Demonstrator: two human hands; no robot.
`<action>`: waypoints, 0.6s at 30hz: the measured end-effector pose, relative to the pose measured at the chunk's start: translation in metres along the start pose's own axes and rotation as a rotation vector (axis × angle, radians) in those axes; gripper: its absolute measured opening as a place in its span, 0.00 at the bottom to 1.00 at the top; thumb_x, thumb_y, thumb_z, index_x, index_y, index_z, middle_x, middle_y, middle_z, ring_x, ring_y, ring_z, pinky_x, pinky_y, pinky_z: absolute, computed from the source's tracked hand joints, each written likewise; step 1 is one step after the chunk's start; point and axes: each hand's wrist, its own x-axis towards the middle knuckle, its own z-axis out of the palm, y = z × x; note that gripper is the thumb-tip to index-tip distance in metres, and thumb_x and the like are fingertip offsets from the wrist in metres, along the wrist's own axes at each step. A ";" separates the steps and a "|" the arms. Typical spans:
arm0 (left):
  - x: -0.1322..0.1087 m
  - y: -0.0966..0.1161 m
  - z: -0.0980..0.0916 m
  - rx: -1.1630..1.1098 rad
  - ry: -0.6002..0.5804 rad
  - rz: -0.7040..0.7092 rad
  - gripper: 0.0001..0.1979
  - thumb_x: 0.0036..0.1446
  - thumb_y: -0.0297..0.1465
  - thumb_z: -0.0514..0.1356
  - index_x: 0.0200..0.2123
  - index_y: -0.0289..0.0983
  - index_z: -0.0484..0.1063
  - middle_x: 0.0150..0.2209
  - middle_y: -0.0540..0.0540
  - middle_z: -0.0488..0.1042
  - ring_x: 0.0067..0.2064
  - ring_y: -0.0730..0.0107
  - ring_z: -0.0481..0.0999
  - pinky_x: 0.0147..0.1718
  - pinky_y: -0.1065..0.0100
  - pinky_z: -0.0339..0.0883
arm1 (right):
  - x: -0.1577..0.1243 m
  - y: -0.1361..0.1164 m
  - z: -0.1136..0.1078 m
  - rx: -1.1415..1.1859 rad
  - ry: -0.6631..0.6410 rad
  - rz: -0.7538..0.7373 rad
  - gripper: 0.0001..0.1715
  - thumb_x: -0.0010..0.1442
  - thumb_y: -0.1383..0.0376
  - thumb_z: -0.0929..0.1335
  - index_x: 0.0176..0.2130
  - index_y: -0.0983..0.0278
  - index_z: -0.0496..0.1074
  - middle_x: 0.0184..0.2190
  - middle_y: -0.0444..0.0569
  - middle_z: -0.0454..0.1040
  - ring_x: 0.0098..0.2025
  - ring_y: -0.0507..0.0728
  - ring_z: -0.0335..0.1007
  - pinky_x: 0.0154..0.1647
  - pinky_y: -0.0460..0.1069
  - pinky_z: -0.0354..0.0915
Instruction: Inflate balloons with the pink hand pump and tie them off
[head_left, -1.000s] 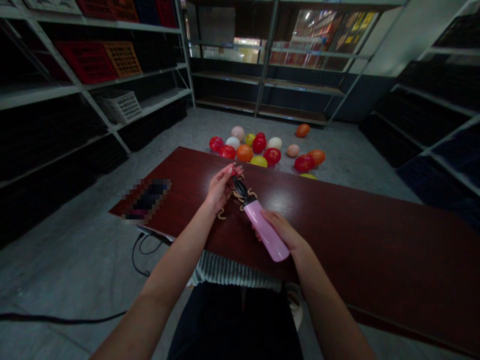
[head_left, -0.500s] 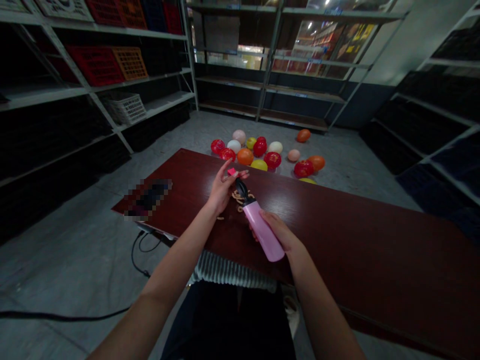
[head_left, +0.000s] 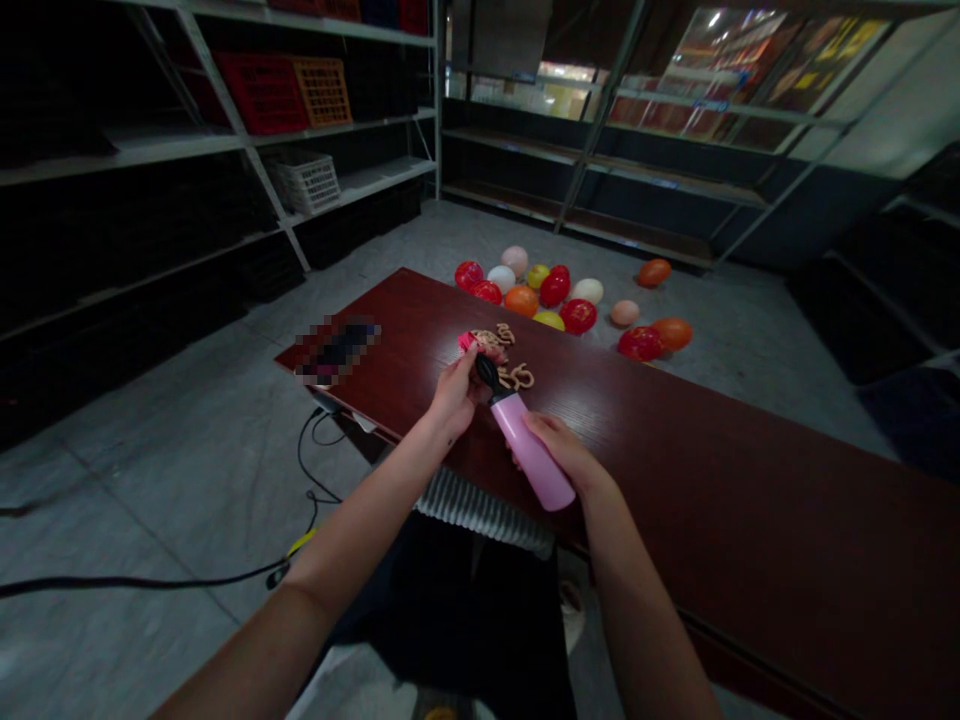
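Note:
My right hand (head_left: pixel 559 450) grips a pink balloon pump (head_left: pixel 531 455) with a black nozzle (head_left: pixel 487 375), held above the near edge of a dark red table (head_left: pixel 675 440). My left hand (head_left: pixel 457 385) is closed in a pinch on a small pink uninflated balloon (head_left: pixel 469 343) right at the nozzle's tip. Several loose uninflated balloons (head_left: pixel 514 375), pale tan, lie on the table just beyond both hands.
Several inflated balloons (head_left: pixel 559 300), red, orange, yellow and white, lie on the floor beyond the table. A blurred dark object (head_left: pixel 337 348) sits at the table's left end. Cables (head_left: pixel 307 470) trail on the floor at left. Metal shelving with crates (head_left: pixel 285 95) lines the walls.
The view has swung left and closer. My left hand dropped lower with the pink balloon, closing in on the pump's nozzle. The right hand keeps its grip on the pump.

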 end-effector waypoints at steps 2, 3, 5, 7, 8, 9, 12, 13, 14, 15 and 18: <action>0.000 0.005 0.001 -0.010 -0.078 -0.025 0.12 0.70 0.33 0.58 0.40 0.32 0.78 0.40 0.39 0.82 0.39 0.66 0.82 0.40 0.68 0.74 | -0.002 -0.002 0.000 0.003 -0.022 -0.015 0.30 0.57 0.41 0.72 0.36 0.65 0.75 0.25 0.50 0.79 0.21 0.53 0.74 0.21 0.46 0.71; 0.000 0.006 0.001 -0.015 -0.108 -0.026 0.11 0.70 0.33 0.58 0.41 0.32 0.78 0.41 0.39 0.82 0.39 0.66 0.82 0.41 0.67 0.74 | -0.003 -0.003 0.000 0.009 -0.034 -0.026 0.30 0.57 0.41 0.72 0.36 0.66 0.75 0.25 0.50 0.79 0.22 0.53 0.74 0.21 0.46 0.71; 0.000 0.006 -0.001 -0.010 -0.143 -0.022 0.11 0.70 0.32 0.58 0.40 0.33 0.78 0.41 0.40 0.82 0.39 0.67 0.82 0.40 0.68 0.74 | -0.006 -0.006 0.000 0.023 -0.053 -0.043 0.31 0.57 0.41 0.71 0.38 0.67 0.76 0.26 0.50 0.79 0.22 0.54 0.74 0.22 0.47 0.71; 0.000 0.003 -0.006 0.017 -0.175 -0.019 0.11 0.69 0.34 0.59 0.39 0.34 0.78 0.41 0.41 0.82 0.38 0.67 0.82 0.38 0.69 0.74 | -0.008 -0.008 0.000 0.035 -0.059 -0.050 0.32 0.58 0.41 0.71 0.41 0.67 0.76 0.27 0.50 0.79 0.22 0.54 0.74 0.22 0.47 0.72; -0.001 0.002 -0.009 0.034 -0.200 -0.017 0.11 0.68 0.35 0.59 0.39 0.34 0.78 0.42 0.41 0.82 0.38 0.67 0.82 0.38 0.68 0.74 | -0.009 -0.008 0.000 0.038 -0.060 -0.051 0.32 0.58 0.41 0.71 0.42 0.67 0.76 0.27 0.50 0.79 0.22 0.54 0.74 0.22 0.47 0.71; -0.001 0.002 -0.013 0.054 -0.228 -0.020 0.12 0.68 0.37 0.60 0.39 0.34 0.78 0.43 0.40 0.82 0.38 0.67 0.82 0.38 0.68 0.74 | -0.010 -0.009 -0.001 0.035 -0.066 -0.050 0.33 0.58 0.41 0.71 0.42 0.67 0.76 0.27 0.50 0.80 0.22 0.54 0.74 0.22 0.47 0.71; -0.001 0.009 -0.023 0.118 -0.301 -0.058 0.12 0.67 0.36 0.62 0.41 0.33 0.80 0.45 0.37 0.82 0.40 0.65 0.82 0.40 0.66 0.75 | -0.010 -0.008 -0.002 0.001 -0.081 -0.050 0.33 0.58 0.40 0.70 0.39 0.68 0.77 0.26 0.51 0.79 0.22 0.54 0.74 0.21 0.46 0.70; -0.001 0.014 -0.025 0.133 -0.313 -0.076 0.11 0.66 0.34 0.62 0.42 0.32 0.80 0.46 0.37 0.82 0.41 0.64 0.82 0.42 0.66 0.75 | -0.010 -0.008 -0.002 -0.015 -0.086 -0.047 0.34 0.58 0.39 0.70 0.37 0.68 0.77 0.25 0.51 0.79 0.22 0.53 0.74 0.22 0.46 0.70; 0.000 0.019 -0.025 0.138 -0.323 -0.097 0.10 0.66 0.32 0.62 0.43 0.32 0.80 0.46 0.36 0.82 0.41 0.64 0.82 0.43 0.66 0.74 | -0.009 -0.007 -0.001 -0.029 -0.091 -0.044 0.34 0.58 0.38 0.69 0.36 0.68 0.77 0.24 0.51 0.79 0.22 0.53 0.74 0.22 0.46 0.70; 0.001 0.024 -0.025 0.128 -0.333 -0.116 0.09 0.66 0.30 0.62 0.44 0.31 0.80 0.47 0.36 0.81 0.43 0.63 0.82 0.45 0.65 0.74 | -0.008 -0.007 -0.001 -0.037 -0.096 -0.038 0.34 0.58 0.38 0.69 0.35 0.67 0.76 0.24 0.51 0.78 0.22 0.53 0.74 0.22 0.46 0.70; 0.004 0.030 -0.018 0.040 -0.347 -0.149 0.12 0.68 0.30 0.58 0.46 0.32 0.79 0.49 0.35 0.81 0.45 0.60 0.82 0.50 0.62 0.73 | -0.006 -0.004 0.002 -0.023 -0.100 -0.028 0.33 0.56 0.38 0.71 0.34 0.66 0.76 0.24 0.50 0.78 0.22 0.53 0.74 0.23 0.46 0.71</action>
